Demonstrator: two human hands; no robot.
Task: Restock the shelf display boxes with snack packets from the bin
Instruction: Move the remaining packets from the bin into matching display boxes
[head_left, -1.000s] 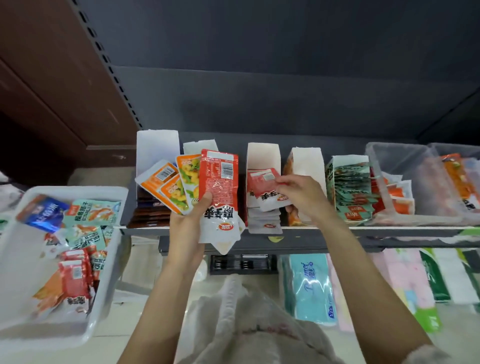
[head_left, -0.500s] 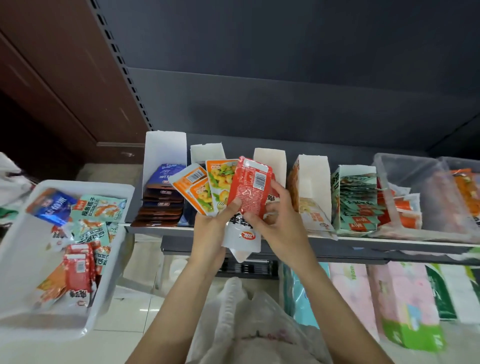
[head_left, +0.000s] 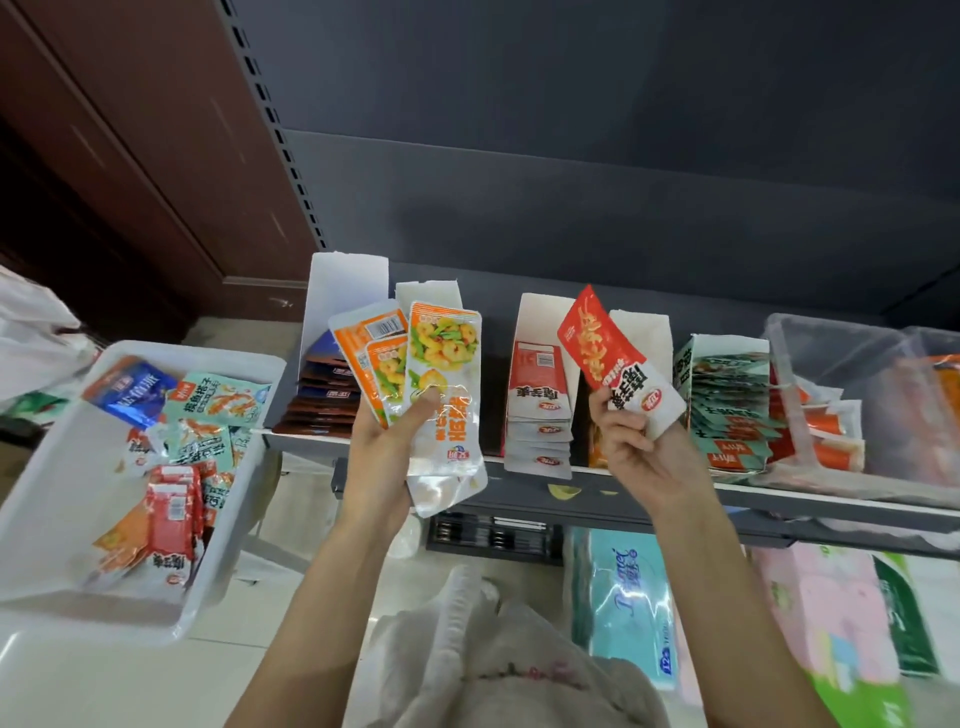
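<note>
Snack packets are split between your two hands in front of the shelf (head_left: 571, 475): your left hand (head_left: 382, 457) grips a fan of orange packets (head_left: 441, 384) with a shrimp picture, thumb pressed across the front one, while your right hand (head_left: 636, 457) pinches one red-and-white packet (head_left: 610, 364) by its lower end, tilted so its red top leans toward 11 o'clock. That red packet hangs in the air just at 2 o'clock of the open display box (head_left: 540, 395), where matching red-and-white packets lie stacked face up; it does not touch the stack. At 9 o'clock of your left hand, another display box holds a stack of dark brown packets (head_left: 324, 395). At 3 o'clock of your right hand stands a box of teal packets (head_left: 727, 405), and beyond it a clear tub (head_left: 831, 374) with orange packs. The white bin (head_left: 67, 467) sits well off at 9 o'clock, holding a loose mix of blue, teal, red and orange packets. Below the shelf, at 5 o'clock, tissue packs (head_left: 623, 603) stand in a row.
</note>
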